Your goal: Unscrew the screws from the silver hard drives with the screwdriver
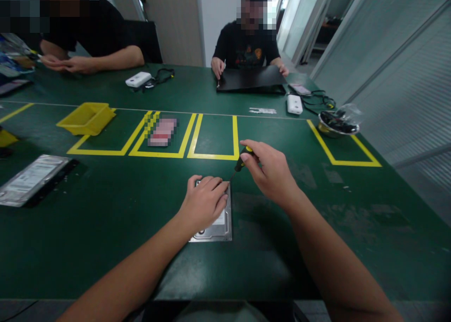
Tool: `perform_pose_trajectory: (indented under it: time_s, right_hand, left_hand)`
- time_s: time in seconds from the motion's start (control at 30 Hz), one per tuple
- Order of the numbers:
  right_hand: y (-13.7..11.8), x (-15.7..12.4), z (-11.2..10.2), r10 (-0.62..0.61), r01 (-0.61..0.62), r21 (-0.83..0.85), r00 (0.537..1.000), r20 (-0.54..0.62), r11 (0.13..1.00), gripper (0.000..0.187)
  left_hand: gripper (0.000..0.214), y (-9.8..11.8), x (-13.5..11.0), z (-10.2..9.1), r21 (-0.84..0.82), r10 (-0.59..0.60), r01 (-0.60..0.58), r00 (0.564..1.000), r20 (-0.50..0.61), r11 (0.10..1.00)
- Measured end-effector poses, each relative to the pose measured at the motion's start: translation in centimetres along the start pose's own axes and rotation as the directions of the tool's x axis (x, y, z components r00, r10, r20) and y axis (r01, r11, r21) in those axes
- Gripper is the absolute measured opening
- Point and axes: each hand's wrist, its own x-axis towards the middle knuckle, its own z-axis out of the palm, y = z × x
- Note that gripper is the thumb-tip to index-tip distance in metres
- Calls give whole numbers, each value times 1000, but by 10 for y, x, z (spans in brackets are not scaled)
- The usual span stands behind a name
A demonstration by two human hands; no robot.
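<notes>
A silver hard drive (219, 226) lies flat on the green table (105, 228) in front of me. My left hand (205, 202) rests on top of it, fingers curled down and pressing it in place. My right hand (269, 172) pinches a small screwdriver (241, 160) with a black and yellow handle. The screwdriver's thin tip points down at the drive's far right corner. Much of the drive is hidden under my left hand.
Another hard drive (30, 179) lies at the left. A yellow tray (87, 118) sits in yellow-taped boxes (214, 156). A metal bowl (336, 125) stands at the right. Two other people sit across; one holds a black laptop (251, 80). White devices (138, 79) with cables lie nearby.
</notes>
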Motion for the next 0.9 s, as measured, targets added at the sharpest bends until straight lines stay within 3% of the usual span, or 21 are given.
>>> perform_pose_trajectory:
  time_s: [0.73,0.9]
  right_hand:
    - [-8,-2,-3,-79,82,47,995,-53,996,33]
    - [-13,-3,-6,-20,24,122,999,-39,992,24]
  left_hand:
    - [29,-1,-1,1,-6,-2,2,1000,7,1000]
    - [30,-1,-2,1,-35,-15,14,1000,-15,999]
